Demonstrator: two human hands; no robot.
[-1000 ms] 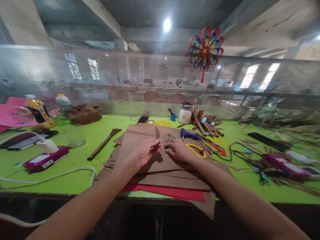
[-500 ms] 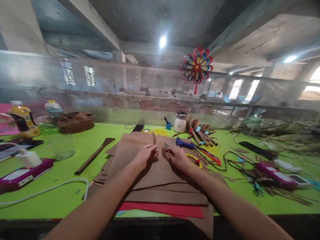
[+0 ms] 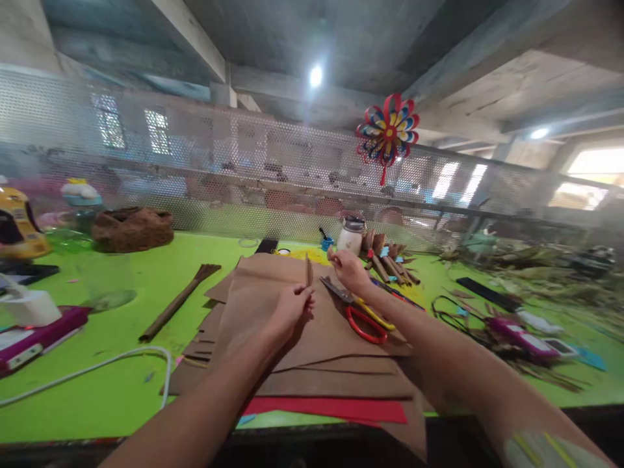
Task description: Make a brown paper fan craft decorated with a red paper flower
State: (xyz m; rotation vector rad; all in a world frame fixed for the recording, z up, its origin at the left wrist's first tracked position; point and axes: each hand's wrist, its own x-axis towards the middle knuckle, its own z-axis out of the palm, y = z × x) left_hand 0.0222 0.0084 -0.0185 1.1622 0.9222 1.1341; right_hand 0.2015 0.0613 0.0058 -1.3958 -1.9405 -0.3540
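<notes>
My left hand is closed round a narrow folded piece of brown paper, which stands up from the fingers. Beneath it lie stacked sheets of brown paper. My right hand is raised off the sheets, in front of the white jar. Its fingers are curled together, and whatever they may hold is too small to make out. Scissors with red and yellow handles rest on the paper just below the right hand, blades pointing up and left. Behind the right forearm, a blue-handled tool is mostly hidden.
A rolled brown paper stick lies left of the sheets. Several tagged paper rolls and a small blue pot are at the back. Purple power strips sit on both sides, with a white cable at left. Red paper sticks out in front.
My right hand has lifted away from the scissors towards the jar, uncovering them. My left hand still holds the folded paper, a little further right. The view has shifted slightly.
</notes>
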